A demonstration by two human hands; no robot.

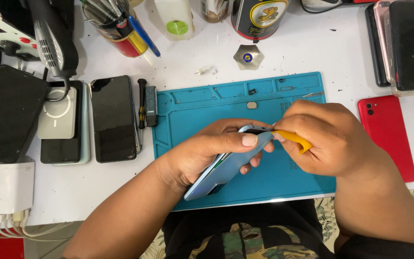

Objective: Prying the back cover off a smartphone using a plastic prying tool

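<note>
Centrally, left hand (207, 153) clamped around a light blue phone (226, 165), tilted on edge above the teal work mat (274, 180) near the tabletop's (312, 52) front edge, thumb bracing its back. Right hand (331, 139) pinched on a yellow pry pick (295, 140), tip at the phone's upper end, seemingly at the seam. Outward: black phone (113, 117) left, red phone (389, 134) right.

A pale blue phone (226, 165) is gripped edge-up in the left hand (202, 153) above a teal work mat (192, 108). A yellow pry tool (294, 140) is pinched in the right hand (327, 139) and set against the phone's upper end. A red phone (389, 134) is seen to the right, a dark phone (113, 117) to the left.
</note>
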